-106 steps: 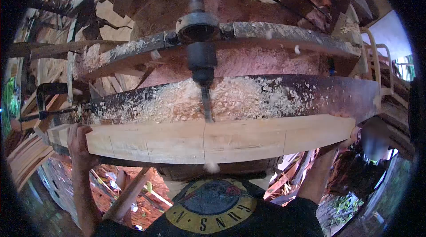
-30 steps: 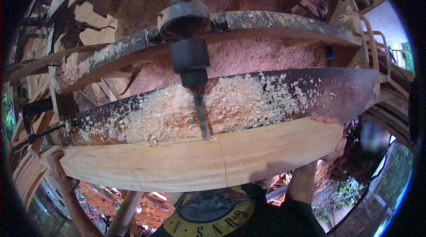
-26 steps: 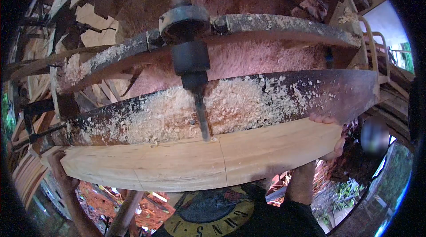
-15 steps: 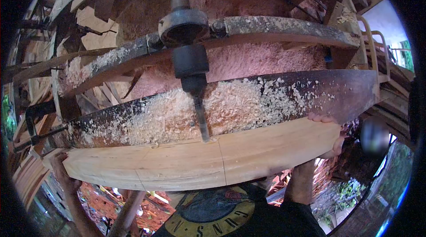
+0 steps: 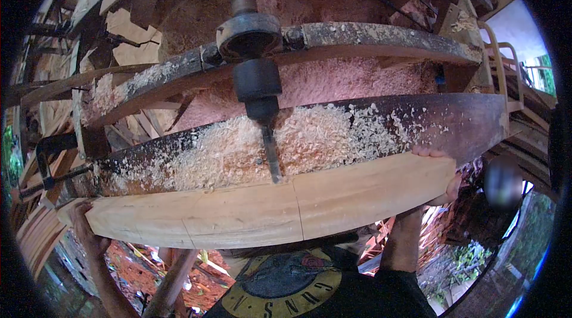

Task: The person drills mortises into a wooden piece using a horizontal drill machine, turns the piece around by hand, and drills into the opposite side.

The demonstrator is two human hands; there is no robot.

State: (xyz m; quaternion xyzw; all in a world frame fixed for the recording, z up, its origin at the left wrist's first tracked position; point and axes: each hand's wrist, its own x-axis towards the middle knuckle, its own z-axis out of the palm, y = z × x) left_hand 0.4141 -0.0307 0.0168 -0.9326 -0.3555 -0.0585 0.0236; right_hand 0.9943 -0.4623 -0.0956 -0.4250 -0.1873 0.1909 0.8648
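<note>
A long pale wooden board (image 5: 238, 214) with pencil-like lines across it lies lengthwise in front of me. My left hand (image 5: 86, 223) is closed around its left end. At the right end, my right hand (image 5: 444, 190) grips the board, with fingertips over the far edge and the rest lower at the end. A drill bit (image 5: 271, 154) in a dark chuck (image 5: 257, 83) points down at the far edge of the board, near the middle. Whether its tip is inside the wood I cannot tell. Wood chips (image 5: 322, 136) are heaped around the bit.
Under the chips a dark worktable (image 5: 471, 118) extends to the right. Behind it runs a curved wooden beam (image 5: 381, 38) dusted with shavings. A metal clamp (image 5: 47, 163) sits at the left. Pinkish sawdust (image 5: 357, 80) is piled behind, and stacked wood stands at both sides.
The board and both hands have shifted slightly away from me, toward the drill. The near edge of the board sits a little higher in view. Both hands keep their hold.
</note>
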